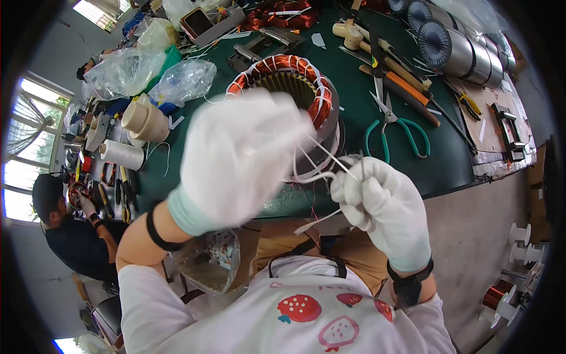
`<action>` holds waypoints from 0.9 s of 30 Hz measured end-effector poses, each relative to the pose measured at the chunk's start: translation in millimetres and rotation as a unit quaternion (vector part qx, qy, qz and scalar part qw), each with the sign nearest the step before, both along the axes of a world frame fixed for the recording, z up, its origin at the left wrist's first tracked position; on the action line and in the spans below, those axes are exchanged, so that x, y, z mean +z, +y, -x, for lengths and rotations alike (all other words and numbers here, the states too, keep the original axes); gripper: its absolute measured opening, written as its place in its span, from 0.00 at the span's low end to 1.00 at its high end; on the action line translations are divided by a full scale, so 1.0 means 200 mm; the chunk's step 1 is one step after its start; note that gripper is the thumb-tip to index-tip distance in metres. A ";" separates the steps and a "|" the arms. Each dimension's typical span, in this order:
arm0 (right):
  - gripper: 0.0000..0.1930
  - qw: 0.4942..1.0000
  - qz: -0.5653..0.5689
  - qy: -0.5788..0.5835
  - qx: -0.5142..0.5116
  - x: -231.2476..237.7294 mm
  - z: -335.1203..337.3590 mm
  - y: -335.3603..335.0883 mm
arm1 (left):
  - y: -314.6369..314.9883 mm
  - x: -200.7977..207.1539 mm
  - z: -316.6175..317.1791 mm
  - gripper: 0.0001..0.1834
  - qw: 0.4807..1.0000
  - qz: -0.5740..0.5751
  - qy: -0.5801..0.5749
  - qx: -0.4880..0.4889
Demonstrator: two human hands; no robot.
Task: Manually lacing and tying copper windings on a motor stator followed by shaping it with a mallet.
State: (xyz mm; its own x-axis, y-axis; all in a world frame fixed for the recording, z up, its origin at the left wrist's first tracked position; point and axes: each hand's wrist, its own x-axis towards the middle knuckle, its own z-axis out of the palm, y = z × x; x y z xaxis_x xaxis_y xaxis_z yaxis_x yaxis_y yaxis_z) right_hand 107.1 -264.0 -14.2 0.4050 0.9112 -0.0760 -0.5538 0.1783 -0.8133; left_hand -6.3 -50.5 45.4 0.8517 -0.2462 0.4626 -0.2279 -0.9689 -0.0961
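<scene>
While right fingers pinch cord, left fingers blurred, grip unclear, green table, bright window

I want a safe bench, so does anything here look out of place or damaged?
Nothing looks clearly damaged, but the teal-handled scissors lie with blades spread on the green tabletop beyond your right hand, which seems careless.

left hand blurred, right hand tightly pinched
</scene>
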 end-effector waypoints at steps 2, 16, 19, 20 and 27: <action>0.13 0.986 -0.015 -0.148 -0.077 0.04 0.04 0.05 | 0.10 -0.02 -0.06 0.16 0.993 0.096 0.064 0.018; 0.20 0.977 -0.181 0.067 -0.090 -0.06 0.27 0.23 | 0.14 -0.06 -0.07 0.13 0.980 0.126 0.148 0.043; 0.14 0.943 -0.085 -0.293 -0.129 -0.26 0.14 0.24 | 0.12 0.00 -0.10 0.12 0.961 0.170 0.210 0.063; 0.10 0.940 -0.067 -0.312 -0.123 -0.24 0.13 0.24 | 0.14 0.01 -0.10 0.12 0.959 0.183 0.213 0.039; 0.06 0.884 -0.075 -0.403 -0.224 -0.29 0.26 0.27 | 0.11 -0.01 -0.11 0.12 0.964 0.208 0.161 0.044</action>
State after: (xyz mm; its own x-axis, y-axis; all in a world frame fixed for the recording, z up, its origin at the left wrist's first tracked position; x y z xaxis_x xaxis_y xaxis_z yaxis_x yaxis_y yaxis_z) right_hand 54.6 -210.7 -71.9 0.5946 0.6212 0.5104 0.3490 0.3725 -0.8599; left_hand 15.1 -28.0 42.7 0.9767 -0.0161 0.2142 -0.0956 -0.9254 0.3666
